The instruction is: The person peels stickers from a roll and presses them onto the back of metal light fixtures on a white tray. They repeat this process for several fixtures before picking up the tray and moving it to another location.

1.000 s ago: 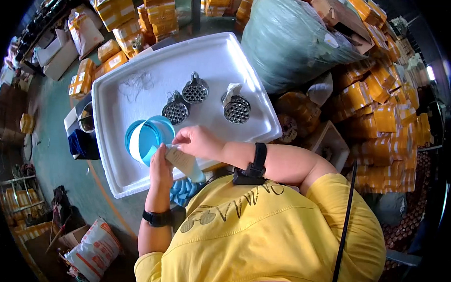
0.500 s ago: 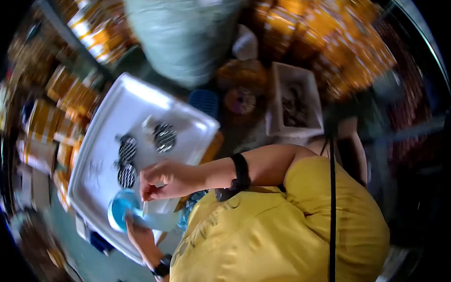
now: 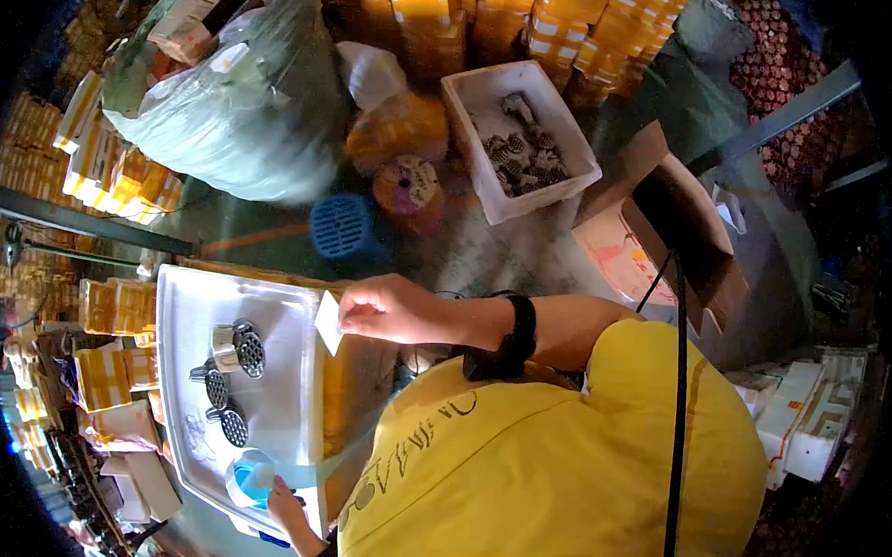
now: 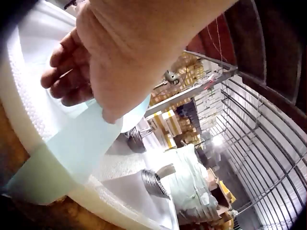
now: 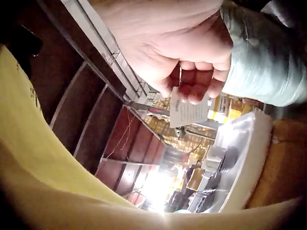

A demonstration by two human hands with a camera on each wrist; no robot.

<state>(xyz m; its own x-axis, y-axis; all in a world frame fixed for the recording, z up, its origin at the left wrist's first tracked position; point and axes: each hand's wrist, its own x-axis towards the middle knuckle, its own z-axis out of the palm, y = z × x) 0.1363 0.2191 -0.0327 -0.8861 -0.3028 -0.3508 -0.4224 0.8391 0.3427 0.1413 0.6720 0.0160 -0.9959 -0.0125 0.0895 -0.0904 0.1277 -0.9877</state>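
Observation:
My right hand (image 3: 391, 311) pinches a small white printed label (image 3: 328, 324) between thumb and fingertips, just off the near right edge of the white foam tray (image 3: 295, 371). Printed lines show on the label (image 5: 184, 112) in the right wrist view. At the tray's near left corner, my left hand (image 3: 290, 514) is beside a blue roll (image 3: 248, 476). Its thumb lies on the pale blue strip (image 4: 53, 163) that runs off the roll, with the fingers bent. Three shiny round metal pieces with holed faces (image 3: 251, 355) lie on the tray, one with a pale label on its side.
Beyond the tray stand a blue plastic stool (image 3: 340, 226), a white foam box (image 3: 587, 175) of metal pieces and an open carton (image 3: 683, 233). A big pale green sack (image 3: 246, 105) is at the back left. Stacked taped boxes (image 3: 425, 27) line the back.
My view has swung right. My right hand has moved away from the blue strip, carrying the label to the tray's right edge. The left hand stays by the roll.

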